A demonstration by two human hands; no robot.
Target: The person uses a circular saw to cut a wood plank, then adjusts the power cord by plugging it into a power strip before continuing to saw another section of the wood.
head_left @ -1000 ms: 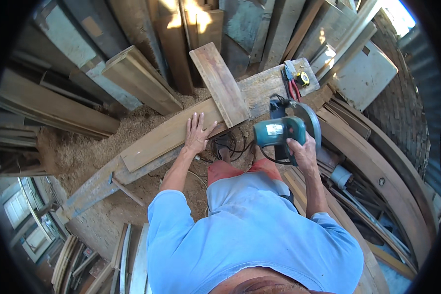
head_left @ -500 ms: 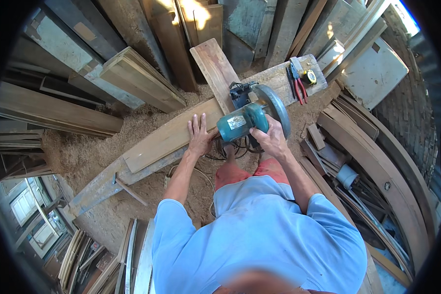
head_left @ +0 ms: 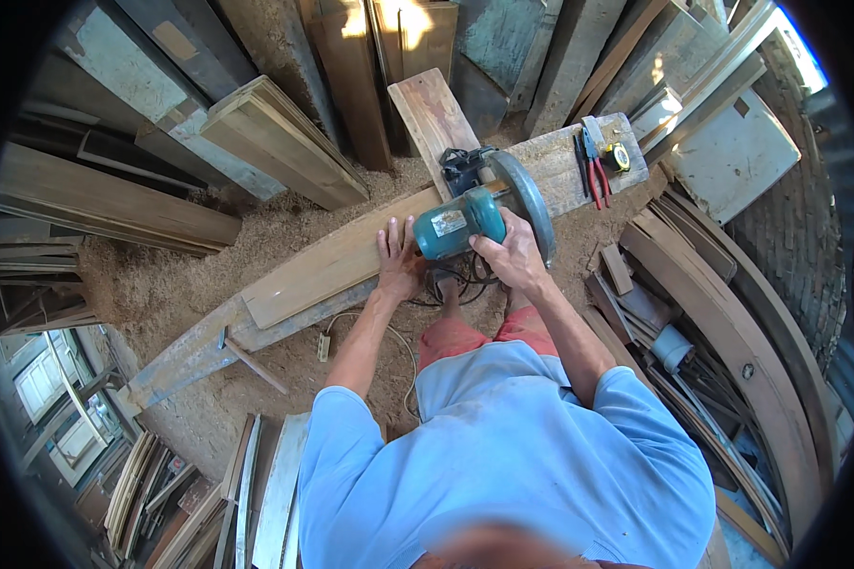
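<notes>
Two hands on my feed, both occupied. Left hand (head_left: 400, 270): fingers (head_left: 394, 239) spread open, laid on a long plank (head_left: 332, 251) toward the near edge of the bench (head_left: 560, 169), gripping nothing; the thumb I cannot make out. Right hand (head_left: 517, 251): fingers wrapped round the handle of a teal circular saw (head_left: 465, 224), which is over the near end of a short board (head_left: 430, 106) lying crosswise and jutting past the bench's far edge. Whether the blade spins or meets wood, I cannot tell; guard and housing hide it. Pliers (head_left: 598, 178) and tape measure (head_left: 618, 157) lie by the bench's right end, apart from the saw. Risks, as I judge them: no hand or clamp that I see holds the short board's overhanging end, so it might pivot or tip and make a running blade bind or kick. Left hand is just beside the motor housing; a slip could bring them together. Dark cord (head_left: 454, 287) loops by the foot (head_left: 449, 296) below the near edge: a snag could jerk the saw.
</notes>
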